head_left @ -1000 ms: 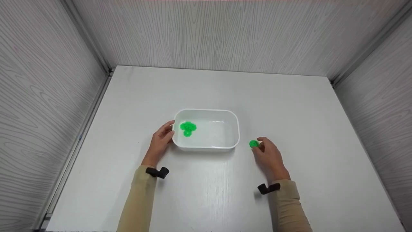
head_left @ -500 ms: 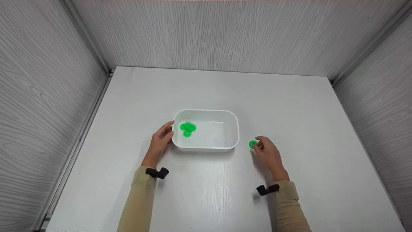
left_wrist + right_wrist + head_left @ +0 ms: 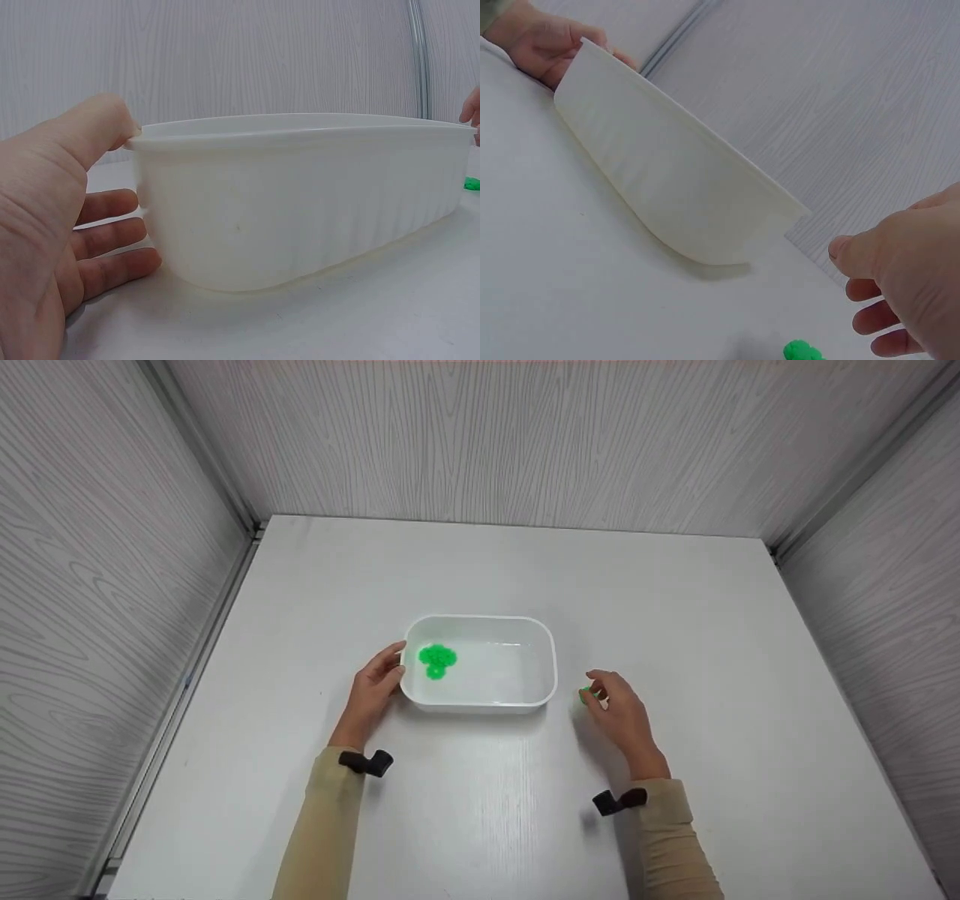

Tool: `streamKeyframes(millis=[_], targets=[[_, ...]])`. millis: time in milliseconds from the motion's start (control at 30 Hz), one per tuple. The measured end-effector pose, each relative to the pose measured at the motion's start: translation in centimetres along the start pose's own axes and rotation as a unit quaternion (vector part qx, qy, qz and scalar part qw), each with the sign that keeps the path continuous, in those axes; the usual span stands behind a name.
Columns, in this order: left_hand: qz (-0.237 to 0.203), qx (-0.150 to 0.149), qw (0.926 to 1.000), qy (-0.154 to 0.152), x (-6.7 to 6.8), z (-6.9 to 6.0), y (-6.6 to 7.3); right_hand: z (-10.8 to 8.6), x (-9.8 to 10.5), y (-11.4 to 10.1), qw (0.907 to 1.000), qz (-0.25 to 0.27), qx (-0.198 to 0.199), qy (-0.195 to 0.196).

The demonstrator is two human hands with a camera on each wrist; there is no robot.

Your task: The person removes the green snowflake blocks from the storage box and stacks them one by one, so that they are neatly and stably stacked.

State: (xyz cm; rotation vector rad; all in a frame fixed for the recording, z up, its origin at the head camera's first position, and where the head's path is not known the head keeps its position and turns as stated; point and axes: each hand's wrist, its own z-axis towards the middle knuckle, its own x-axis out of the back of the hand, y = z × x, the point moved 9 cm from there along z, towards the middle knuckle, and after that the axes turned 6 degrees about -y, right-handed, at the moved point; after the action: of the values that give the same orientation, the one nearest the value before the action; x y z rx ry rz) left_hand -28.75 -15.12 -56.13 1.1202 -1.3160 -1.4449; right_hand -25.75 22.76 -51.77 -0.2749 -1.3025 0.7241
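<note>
A white rectangular box [image 3: 480,706] stands on the table, with several overlapping green scalloped pieces [image 3: 438,657] at its left inside. My left hand [image 3: 372,690] is at the box's left end; in the left wrist view the thumb of this hand [image 3: 45,217] touches the rim and the other fingers rest against the outer wall. To the right of the box, one green piece [image 3: 584,695] lies partly hidden beneath my right hand [image 3: 621,718]. In the right wrist view that piece [image 3: 802,350] is on the table, apart from the hand [image 3: 915,274], whose thumb and fingers are spread with nothing between them.
The white table [image 3: 480,570] is bounded by a wood-patterned back panel [image 3: 480,442] and side panels on the left [image 3: 90,585] and right [image 3: 885,585]. Black wrist devices sit at the left cuff [image 3: 366,762] and right cuff [image 3: 619,801].
My right hand has shifted slightly left over the single green piece, which it now covers more in the head view. My left hand and the box have barely moved.
</note>
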Motion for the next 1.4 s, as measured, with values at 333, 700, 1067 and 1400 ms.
streamKeyframes(millis=[333,700,1067,1400], targets=[[-0.009,0.003,1.0,0.0,0.1,0.0,-0.1,1.0,0.4,-4.0,0.9938,-0.025,0.099,0.043],[0.003,-0.004,0.9998,0.021,1.0,0.7,-2.2,1.8,-0.8,-7.8,0.9866,-0.014,0.155,0.047],[0.0,-0.006,0.9998,0.019,0.9,0.7,-2.4,2.7,-2.4,-10.4,0.9767,-0.006,0.211,0.038],[-0.007,-0.008,0.9998,0.018,0.8,0.5,-2.2,4.0,-4.4,-11.9,0.9794,-0.015,0.202,0.001]])
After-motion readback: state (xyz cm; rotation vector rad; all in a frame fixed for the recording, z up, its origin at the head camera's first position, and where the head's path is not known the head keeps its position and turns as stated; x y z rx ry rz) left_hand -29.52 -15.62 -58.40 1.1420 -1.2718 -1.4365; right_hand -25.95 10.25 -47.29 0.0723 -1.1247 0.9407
